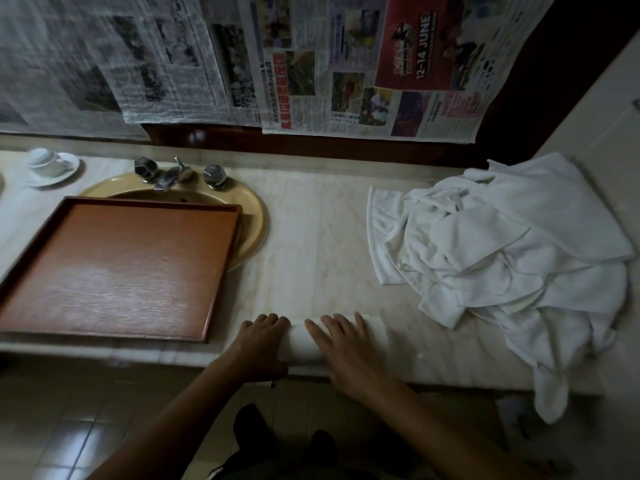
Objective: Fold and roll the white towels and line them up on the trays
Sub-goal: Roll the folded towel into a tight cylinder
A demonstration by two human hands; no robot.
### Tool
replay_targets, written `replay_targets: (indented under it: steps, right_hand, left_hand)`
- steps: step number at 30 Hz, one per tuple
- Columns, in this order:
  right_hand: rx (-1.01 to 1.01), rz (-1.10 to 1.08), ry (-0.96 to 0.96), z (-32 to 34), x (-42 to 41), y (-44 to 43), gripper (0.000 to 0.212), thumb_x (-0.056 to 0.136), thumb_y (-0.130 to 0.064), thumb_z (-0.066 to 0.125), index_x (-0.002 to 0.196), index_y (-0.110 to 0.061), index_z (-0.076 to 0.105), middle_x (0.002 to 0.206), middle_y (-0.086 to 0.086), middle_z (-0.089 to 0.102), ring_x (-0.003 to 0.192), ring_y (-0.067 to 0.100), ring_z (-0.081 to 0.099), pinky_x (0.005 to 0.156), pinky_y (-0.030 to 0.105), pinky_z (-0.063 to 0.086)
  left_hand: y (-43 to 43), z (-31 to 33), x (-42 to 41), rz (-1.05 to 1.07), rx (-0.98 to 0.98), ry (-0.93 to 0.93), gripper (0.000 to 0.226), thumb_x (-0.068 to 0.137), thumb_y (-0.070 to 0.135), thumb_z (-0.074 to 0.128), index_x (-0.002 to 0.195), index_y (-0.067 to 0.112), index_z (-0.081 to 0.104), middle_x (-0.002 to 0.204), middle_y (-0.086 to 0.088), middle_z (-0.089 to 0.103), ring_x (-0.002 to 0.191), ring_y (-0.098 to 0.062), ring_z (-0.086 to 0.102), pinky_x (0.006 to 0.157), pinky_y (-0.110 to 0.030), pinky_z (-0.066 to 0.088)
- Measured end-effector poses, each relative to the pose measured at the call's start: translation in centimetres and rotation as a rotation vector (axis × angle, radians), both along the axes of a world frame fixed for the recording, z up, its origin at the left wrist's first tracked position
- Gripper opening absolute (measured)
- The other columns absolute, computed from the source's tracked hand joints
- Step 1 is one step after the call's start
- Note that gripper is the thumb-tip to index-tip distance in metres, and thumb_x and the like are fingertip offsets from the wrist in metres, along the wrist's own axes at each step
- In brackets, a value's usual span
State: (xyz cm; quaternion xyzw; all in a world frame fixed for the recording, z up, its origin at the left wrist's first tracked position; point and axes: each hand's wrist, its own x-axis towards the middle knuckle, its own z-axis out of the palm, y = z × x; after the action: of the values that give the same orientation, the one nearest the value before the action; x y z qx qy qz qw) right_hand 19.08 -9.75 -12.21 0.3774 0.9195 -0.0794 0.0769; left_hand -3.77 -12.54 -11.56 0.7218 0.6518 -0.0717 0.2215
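A person standing at a pale marble counter (pixel 318 244) is working a rolled white towel (pixel 300 341) with both bare hands. The roll is lying crosswise, close to the counter's front edge. The left hand (pixel 264 342) is curling its fingers over the roll's left end, with the thumb tucked against the near side. The right hand (pixel 349 353) is lying flat on top, fingers straight and slightly spread, pressing down on the middle of the roll, whose right end is showing just beyond the fingertips.

To the left, a flat rectangular brown wooden tray (pixel 117 268) is sitting on the counter, its far corner overlapping the rim of a round yellow sink (pixel 254 216). No towels are lying on it yet, and it is standing just beside the left hand without touching the roll.

To the right, a heap of loose white towels (pixel 502 244) is spreading across the counter's end, one corner hanging down over the front edge. The heap is lying near the roll but apart from it.

Behind the sink, a chrome tap (pixel 171 176) with two faceted knobs is catching the light. At the far left, a white cup (pixel 43 161) is resting tilted on a white saucer (pixel 65 174). Newspaper sheets (pixel 311 64) are hanging across the wall above the counter.
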Motion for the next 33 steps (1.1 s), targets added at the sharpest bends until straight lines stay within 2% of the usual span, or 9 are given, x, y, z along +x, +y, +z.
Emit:
replay_targets:
  steps: [3,7,10,13,15,17,23,28,33]
  right_hand:
    - [-0.006,0.005,-0.014,0.3,-0.3,1.0,0.112,0.077,-0.018,0.08,0.159,-0.029,0.004,0.16,0.008,0.025,0.146,0.034,0.026,0.122,0.061,0.006]
    - [-0.043,0.03,-0.093,0.8,-0.8,3.0,0.112,0.078,-0.022,0.078,0.161,-0.026,0.004,0.161,0.01,0.024,0.147,0.036,0.023,0.123,0.062,0.006]
    - [-0.078,0.045,-0.146,1.2,-1.4,4.4,0.111,0.077,-0.026,0.08,0.16,-0.027,0.006,0.153,0.011,0.033,0.139,0.036,0.034,0.12,0.06,0.018]
    - [-0.153,0.045,-0.169,1.6,-1.9,5.6,0.099,0.079,-0.027,0.078,0.156,-0.027,0.016,0.139,0.012,0.045,0.122,0.034,0.048,0.108,0.053,0.036]
    - [-0.233,0.044,-0.176,2.1,-2.2,6.3,0.095,0.078,-0.028,0.079,0.154,-0.027,0.02,0.134,0.012,0.049,0.119,0.034,0.052,0.103,0.049,0.04]
    - [-0.328,0.037,-0.164,2.4,-2.2,6.6,0.097,0.077,-0.032,0.08,0.154,-0.027,0.021,0.133,0.011,0.052,0.117,0.032,0.055,0.099,0.046,0.044]
    - [-0.532,0.004,-0.075,2.8,-2.1,5.0,0.097,0.075,-0.035,0.083,0.154,-0.029,0.026,0.135,0.01,0.055,0.115,0.027,0.056,0.091,0.039,0.051]
    - [-0.497,-0.01,0.025,3.0,-2.7,3.0,0.099,0.078,-0.034,0.078,0.158,-0.033,0.019,0.147,0.006,0.047,0.126,0.028,0.052,0.101,0.04,0.047]
    - [-0.555,-0.175,0.339,4.5,-3.9,2.7,0.096,0.071,-0.073,0.075,0.152,-0.049,0.027,0.147,-0.013,0.045,0.13,0.014,0.045,0.107,0.041,0.044]
  left_hand:
    - [-1.0,-0.3,0.0,0.139,0.026,-0.081,0.094,0.071,0.06,0.075,0.15,0.031,0.034,0.145,0.004,0.04,0.128,-0.019,0.039,0.109,-0.042,0.039]
    - [-4.1,-0.8,-0.2,0.617,0.149,-0.281,0.117,0.066,0.064,0.086,0.157,0.021,0.027,0.15,-0.01,0.036,0.134,-0.031,0.044,0.107,-0.046,0.045]
    - [-5.4,-1.6,-0.9,1.024,-0.019,-0.744,0.127,0.052,0.07,0.091,0.151,0.013,0.036,0.134,-0.016,0.058,0.107,-0.029,0.069,0.088,-0.049,0.06]
    - [-5.2,-2.1,-1.0,1.3,-0.166,-1.264,0.111,0.057,0.057,0.095,0.141,0.001,0.047,0.099,-0.017,0.064,0.074,-0.022,0.069,0.074,-0.04,0.06]
    - [-4.5,-1.5,-0.9,1.334,-0.166,-1.406,0.071,0.082,0.046,0.083,0.134,0.004,0.058,0.1,-0.015,0.064,0.083,-0.024,0.067,0.087,-0.041,0.057]
    - [-4.0,-1.0,-0.8,1.308,-0.191,-1.45,0.045,0.093,0.041,0.071,0.126,0.012,0.063,0.12,-0.015,0.066,0.102,-0.031,0.069,0.094,-0.045,0.056]
    - [-4.2,-1.4,-1.2,1.333,-0.223,-1.518,0.085,0.06,0.058,0.091,0.133,0.022,0.065,0.137,-0.012,0.06,0.123,-0.036,0.061,0.079,-0.043,0.06]
    - [-4.3,-0.6,-2.3,1.279,-0.085,-1.453,0.086,0.057,0.058,0.091,0.13,0.022,0.061,0.134,-0.015,0.061,0.119,-0.035,0.062,0.074,-0.043,0.059]
    - [-4.3,3.9,-5.9,1.048,0.157,-1.394,0.074,0.066,0.046,0.085,0.126,0.013,0.058,0.128,-0.019,0.058,0.114,-0.038,0.062,0.074,-0.039,0.059]
